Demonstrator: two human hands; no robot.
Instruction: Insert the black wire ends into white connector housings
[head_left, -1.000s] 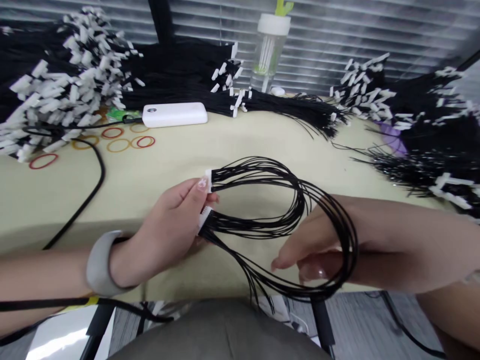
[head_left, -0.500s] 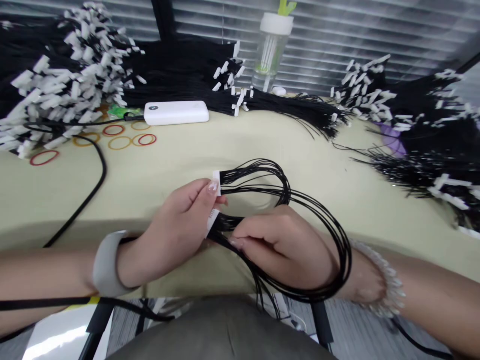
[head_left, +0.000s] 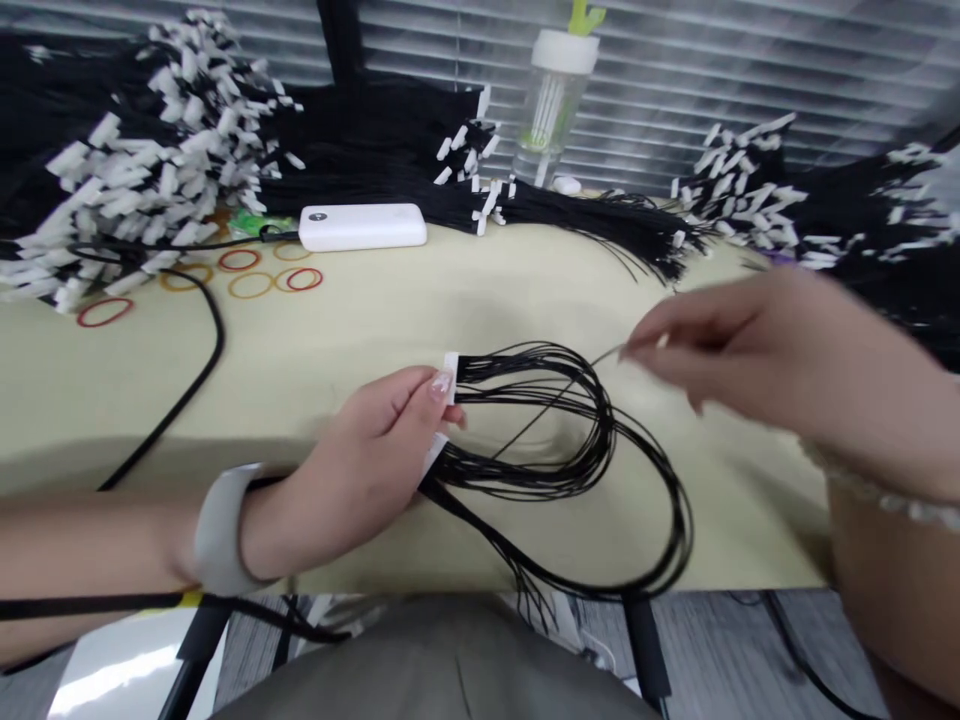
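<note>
My left hand [head_left: 360,470] pinches the white connectors [head_left: 450,366] of a looped bundle of thin black wires [head_left: 600,470] that lies on the beige table [head_left: 465,290] near its front edge. My right hand [head_left: 757,350], blurred by motion, is raised above the loop to the right. Its thumb and forefinger pinch a single black wire [head_left: 555,400] that runs down and left to the bundle by my left hand.
Piles of black wire harnesses with white connectors [head_left: 127,180] fill the back left, back middle and right [head_left: 787,210]. A white power bank [head_left: 363,226], coloured rubber bands [head_left: 247,275], a black cable [head_left: 202,370] and a clear bottle [head_left: 553,110] stand nearby. Window blinds run behind.
My right hand left the bundle beside the left hand and rose up to the right, drawing one wire out of the loop. The left hand kept its hold.
</note>
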